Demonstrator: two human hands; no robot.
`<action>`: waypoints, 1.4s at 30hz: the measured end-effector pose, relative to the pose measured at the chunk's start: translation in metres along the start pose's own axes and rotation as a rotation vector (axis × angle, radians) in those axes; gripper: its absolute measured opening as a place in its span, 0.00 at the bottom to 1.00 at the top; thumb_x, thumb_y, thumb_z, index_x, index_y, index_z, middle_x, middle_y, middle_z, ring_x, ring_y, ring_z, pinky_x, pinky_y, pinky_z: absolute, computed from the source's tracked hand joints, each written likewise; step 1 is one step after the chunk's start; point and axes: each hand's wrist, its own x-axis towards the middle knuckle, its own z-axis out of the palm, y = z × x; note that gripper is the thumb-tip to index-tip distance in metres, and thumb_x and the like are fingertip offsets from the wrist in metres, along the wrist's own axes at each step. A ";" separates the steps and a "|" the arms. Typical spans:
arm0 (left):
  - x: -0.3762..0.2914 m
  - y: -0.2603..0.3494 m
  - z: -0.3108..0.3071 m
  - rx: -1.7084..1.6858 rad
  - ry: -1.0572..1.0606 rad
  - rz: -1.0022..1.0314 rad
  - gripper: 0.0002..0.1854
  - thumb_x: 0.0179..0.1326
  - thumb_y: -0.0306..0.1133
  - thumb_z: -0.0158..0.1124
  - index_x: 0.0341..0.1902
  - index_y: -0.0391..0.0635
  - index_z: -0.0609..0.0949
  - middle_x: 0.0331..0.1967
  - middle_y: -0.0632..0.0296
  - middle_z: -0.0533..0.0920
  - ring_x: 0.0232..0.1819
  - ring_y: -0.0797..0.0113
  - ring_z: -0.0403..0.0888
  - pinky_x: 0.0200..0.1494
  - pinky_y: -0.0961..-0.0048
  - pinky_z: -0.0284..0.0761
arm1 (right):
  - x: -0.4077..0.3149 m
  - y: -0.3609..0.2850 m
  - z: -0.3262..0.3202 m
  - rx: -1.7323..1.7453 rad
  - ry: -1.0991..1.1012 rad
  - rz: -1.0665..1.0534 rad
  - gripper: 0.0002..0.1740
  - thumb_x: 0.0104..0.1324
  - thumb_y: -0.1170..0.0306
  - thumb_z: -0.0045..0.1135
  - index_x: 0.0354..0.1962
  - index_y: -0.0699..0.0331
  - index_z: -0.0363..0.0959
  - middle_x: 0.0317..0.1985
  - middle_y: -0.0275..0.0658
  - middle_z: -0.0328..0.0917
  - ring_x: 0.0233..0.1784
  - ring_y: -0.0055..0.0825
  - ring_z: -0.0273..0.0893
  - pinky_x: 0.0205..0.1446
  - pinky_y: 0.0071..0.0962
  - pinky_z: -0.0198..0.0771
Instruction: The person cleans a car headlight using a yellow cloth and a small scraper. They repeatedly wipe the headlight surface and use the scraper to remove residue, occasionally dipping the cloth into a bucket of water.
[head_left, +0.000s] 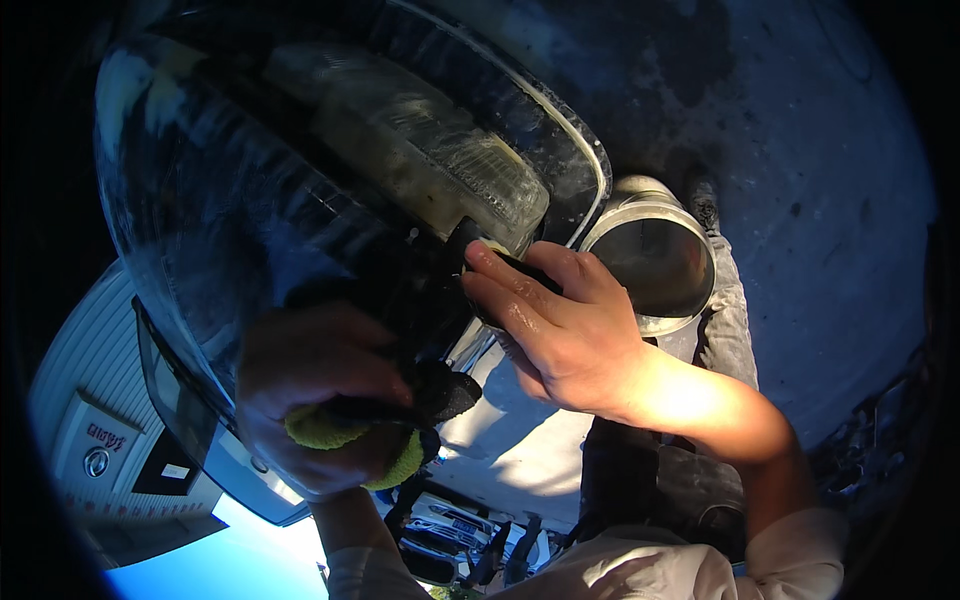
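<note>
My right hand (566, 330) grips a flat dark pad (529, 271) and presses it to the front of a dark car, beside the lower corner of a headlight (487, 176). The headlight lens looks hazy and streaked. My fingers look wet. At the left, in shadow and slightly blurred, my left hand (307, 382) holds a bunched yellow-and-black cloth (326, 426) close to the hood (202, 187). Whitish smears mark the bodywork. The palm side of the right hand and part of the pad are hidden.
A pale round bucket (679, 212) with a dark inside stands right of the headlight, near my leg (727, 315). Grey concrete floor (810, 225) spreads to the right. Behind are a white car (450, 529), people's legs (517, 551) and a ribbed building wall (94, 352) with signs.
</note>
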 end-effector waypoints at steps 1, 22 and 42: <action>0.001 0.000 -0.003 -0.016 -0.022 -0.002 0.18 0.37 0.40 0.78 0.34 0.47 0.86 0.26 0.62 0.85 0.21 0.68 0.80 0.23 0.74 0.75 | 0.001 0.001 0.002 0.004 -0.081 0.030 0.35 0.49 0.74 0.67 0.59 0.63 0.77 0.69 0.39 0.74 0.53 0.41 0.76 0.47 0.32 0.73; -0.012 -0.007 -0.004 0.167 0.078 0.084 0.20 0.31 0.31 0.64 0.36 0.44 0.84 0.25 0.60 0.84 0.26 0.65 0.80 0.35 0.69 0.78 | -0.040 -0.030 0.072 0.151 0.393 0.335 0.41 0.43 0.81 0.61 0.61 0.67 0.76 0.70 0.45 0.72 0.56 0.42 0.70 0.55 0.36 0.71; -0.019 -0.009 -0.018 0.154 0.005 0.053 0.21 0.34 0.37 0.69 0.38 0.45 0.84 0.31 0.58 0.84 0.29 0.66 0.81 0.31 0.72 0.73 | -0.039 -0.031 0.070 0.177 0.456 0.339 0.43 0.41 0.80 0.63 0.62 0.66 0.76 0.72 0.42 0.70 0.57 0.41 0.69 0.54 0.34 0.70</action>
